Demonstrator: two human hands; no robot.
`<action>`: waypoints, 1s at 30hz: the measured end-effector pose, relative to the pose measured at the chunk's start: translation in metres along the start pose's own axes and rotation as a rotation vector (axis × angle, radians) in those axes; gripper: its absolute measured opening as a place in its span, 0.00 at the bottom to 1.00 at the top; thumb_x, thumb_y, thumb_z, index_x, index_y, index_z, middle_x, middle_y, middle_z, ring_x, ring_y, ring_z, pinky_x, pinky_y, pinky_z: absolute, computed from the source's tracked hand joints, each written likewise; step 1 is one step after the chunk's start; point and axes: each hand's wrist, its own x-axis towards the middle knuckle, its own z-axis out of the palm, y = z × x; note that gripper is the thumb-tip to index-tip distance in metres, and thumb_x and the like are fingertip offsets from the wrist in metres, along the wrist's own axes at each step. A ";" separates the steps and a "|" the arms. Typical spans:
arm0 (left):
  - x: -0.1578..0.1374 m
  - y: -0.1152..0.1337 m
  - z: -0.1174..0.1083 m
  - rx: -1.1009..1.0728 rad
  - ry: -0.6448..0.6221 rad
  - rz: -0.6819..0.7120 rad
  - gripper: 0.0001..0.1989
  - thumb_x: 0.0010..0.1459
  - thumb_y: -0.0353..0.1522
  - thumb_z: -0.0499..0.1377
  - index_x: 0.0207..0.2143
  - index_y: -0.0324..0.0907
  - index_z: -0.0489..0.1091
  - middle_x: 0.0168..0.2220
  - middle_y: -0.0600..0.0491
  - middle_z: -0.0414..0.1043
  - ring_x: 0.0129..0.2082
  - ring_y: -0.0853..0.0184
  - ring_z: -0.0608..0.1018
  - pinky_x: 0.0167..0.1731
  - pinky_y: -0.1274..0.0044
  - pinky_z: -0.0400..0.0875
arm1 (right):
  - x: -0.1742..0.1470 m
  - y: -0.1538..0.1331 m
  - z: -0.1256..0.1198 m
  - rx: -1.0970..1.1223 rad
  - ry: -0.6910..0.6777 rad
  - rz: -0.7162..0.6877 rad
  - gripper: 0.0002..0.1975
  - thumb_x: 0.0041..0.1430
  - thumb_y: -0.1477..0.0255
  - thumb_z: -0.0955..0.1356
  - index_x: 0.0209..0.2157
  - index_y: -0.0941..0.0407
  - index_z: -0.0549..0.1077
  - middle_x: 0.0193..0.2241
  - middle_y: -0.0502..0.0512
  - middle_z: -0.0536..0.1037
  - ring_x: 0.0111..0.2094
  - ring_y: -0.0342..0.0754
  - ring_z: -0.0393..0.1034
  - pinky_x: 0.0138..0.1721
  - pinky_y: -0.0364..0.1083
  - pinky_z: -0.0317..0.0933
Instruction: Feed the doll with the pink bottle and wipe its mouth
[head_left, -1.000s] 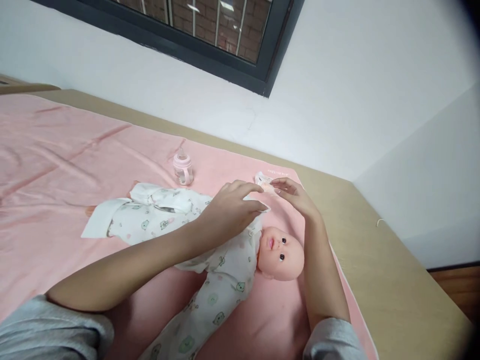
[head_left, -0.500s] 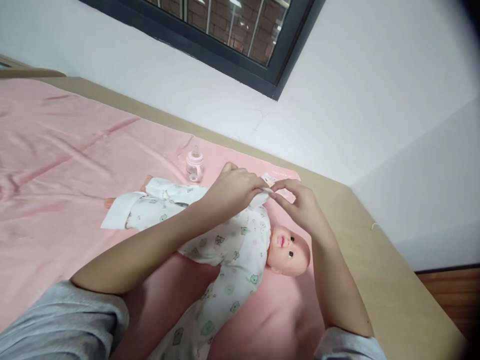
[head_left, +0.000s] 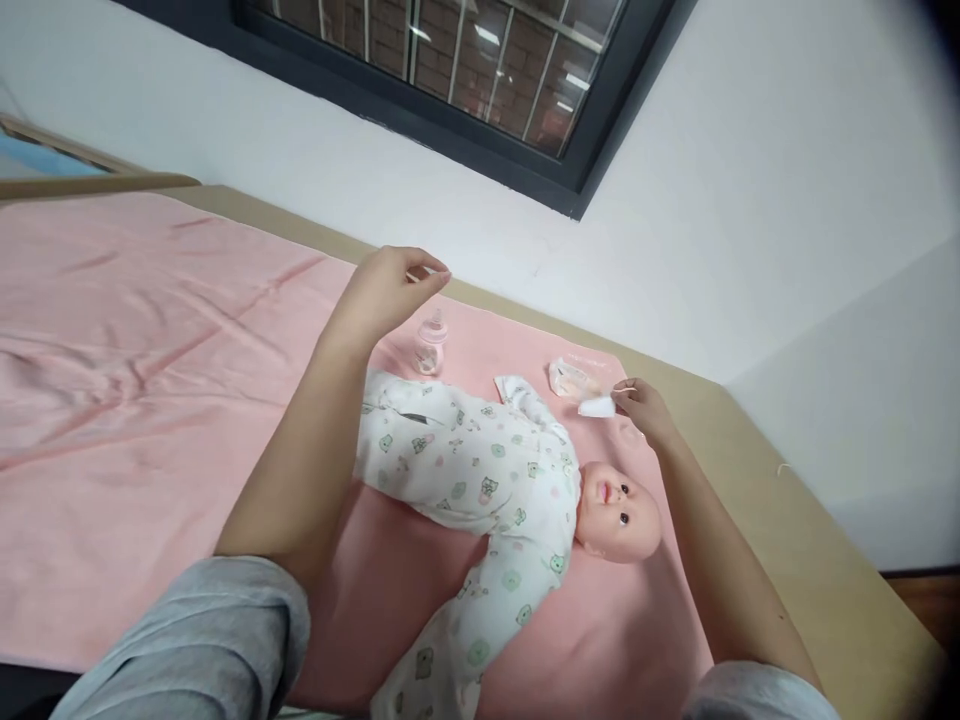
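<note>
A baby doll point(head_left: 619, 515) lies on its back on a pink blanket point(head_left: 247, 340), dressed in a white printed outfit point(head_left: 487, 465). My left hand point(head_left: 390, 290) is raised above the bottle side of the doll, thumb and fingers pinched together; a sliver of white shows between them, too small to name. Near the doll's head, my right hand point(head_left: 645, 408) is closed on a small white piece point(head_left: 598, 407) at its fingertips, with a thin white strand by the thumb. Beside that piece lies a crumpled clear packet point(head_left: 571, 380).
A small pink-topped baby bottle point(head_left: 430, 345) stands behind the doll. The blanket covers a wooden surface point(head_left: 757, 500) that meets a white wall point(head_left: 787, 200). A dark-framed window point(head_left: 450, 110) is set in the wall.
My hands were together over the doll's far sleeve and have parted. The left has moved up and left, the right slightly right with the white piece. The far sleeve now lies uncovered.
</note>
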 end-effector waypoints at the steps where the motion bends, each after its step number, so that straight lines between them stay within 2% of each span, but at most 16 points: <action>1: 0.005 -0.011 0.003 0.043 -0.029 -0.046 0.16 0.61 0.43 0.56 0.45 0.45 0.76 0.43 0.52 0.78 0.42 0.61 0.78 0.43 0.73 0.70 | 0.004 0.005 0.000 0.012 0.025 -0.009 0.11 0.46 0.69 0.71 0.32 0.57 0.70 0.23 0.49 0.72 0.27 0.44 0.70 0.36 0.48 0.69; 4: 0.018 -0.038 0.015 0.212 -0.220 -0.220 0.25 0.58 0.41 0.60 0.56 0.41 0.69 0.49 0.47 0.75 0.48 0.57 0.77 0.48 0.72 0.68 | 0.017 0.010 0.002 0.012 0.074 -0.078 0.12 0.46 0.67 0.70 0.33 0.58 0.73 0.29 0.52 0.75 0.30 0.46 0.72 0.42 0.52 0.70; 8: 0.025 -0.057 0.029 0.274 -0.430 -0.291 0.36 0.49 0.38 0.67 0.60 0.40 0.65 0.47 0.47 0.77 0.48 0.55 0.78 0.47 0.73 0.69 | 0.034 -0.001 0.003 0.024 0.079 -0.209 0.14 0.49 0.64 0.70 0.36 0.57 0.75 0.42 0.57 0.78 0.36 0.48 0.74 0.50 0.56 0.68; 11: 0.026 -0.061 0.033 0.309 -0.491 -0.319 0.39 0.48 0.38 0.66 0.62 0.43 0.62 0.49 0.48 0.76 0.49 0.56 0.77 0.47 0.74 0.68 | 0.042 -0.010 0.005 0.004 -0.016 -0.239 0.19 0.51 0.63 0.70 0.44 0.56 0.75 0.46 0.57 0.77 0.35 0.48 0.75 0.53 0.57 0.66; 15: 0.025 -0.059 0.035 0.354 -0.519 -0.343 0.43 0.46 0.37 0.67 0.64 0.44 0.58 0.52 0.48 0.75 0.51 0.56 0.77 0.49 0.74 0.68 | 0.043 -0.006 0.010 -0.081 -0.186 -0.098 0.22 0.52 0.65 0.70 0.49 0.56 0.74 0.51 0.59 0.75 0.31 0.47 0.76 0.49 0.57 0.68; 17: 0.026 -0.058 0.037 0.372 -0.527 -0.339 0.43 0.45 0.37 0.67 0.64 0.44 0.58 0.53 0.48 0.74 0.51 0.55 0.76 0.49 0.75 0.68 | 0.042 0.003 0.012 -0.160 -0.186 -0.070 0.19 0.53 0.67 0.69 0.47 0.56 0.74 0.52 0.60 0.74 0.27 0.45 0.75 0.45 0.55 0.70; 21: 0.026 -0.060 0.044 0.375 -0.564 -0.283 0.34 0.46 0.34 0.66 0.58 0.46 0.65 0.52 0.51 0.75 0.49 0.57 0.77 0.47 0.76 0.69 | 0.037 0.029 0.007 -0.254 0.018 -0.120 0.18 0.53 0.68 0.64 0.45 0.57 0.74 0.50 0.59 0.76 0.20 0.41 0.69 0.37 0.52 0.69; 24: 0.028 -0.064 0.050 0.372 -0.578 -0.247 0.32 0.46 0.32 0.65 0.55 0.44 0.66 0.53 0.50 0.75 0.51 0.57 0.77 0.46 0.75 0.70 | 0.030 0.049 -0.001 -0.279 0.156 -0.143 0.19 0.52 0.67 0.62 0.44 0.56 0.74 0.46 0.58 0.78 0.22 0.43 0.69 0.38 0.52 0.67; 27: 0.028 -0.068 0.054 0.374 -0.579 -0.224 0.32 0.44 0.31 0.64 0.55 0.44 0.66 0.54 0.48 0.74 0.51 0.55 0.77 0.47 0.73 0.70 | 0.019 0.069 -0.006 -0.345 0.353 -0.155 0.19 0.52 0.68 0.59 0.42 0.58 0.75 0.42 0.61 0.78 0.33 0.51 0.72 0.45 0.54 0.65; 30: 0.028 -0.069 0.056 0.372 -0.578 -0.196 0.31 0.43 0.30 0.64 0.52 0.44 0.66 0.52 0.47 0.75 0.49 0.53 0.77 0.47 0.72 0.70 | 0.006 0.089 -0.004 -0.462 0.522 -0.155 0.22 0.52 0.69 0.59 0.45 0.62 0.73 0.46 0.67 0.75 0.49 0.59 0.68 0.56 0.59 0.57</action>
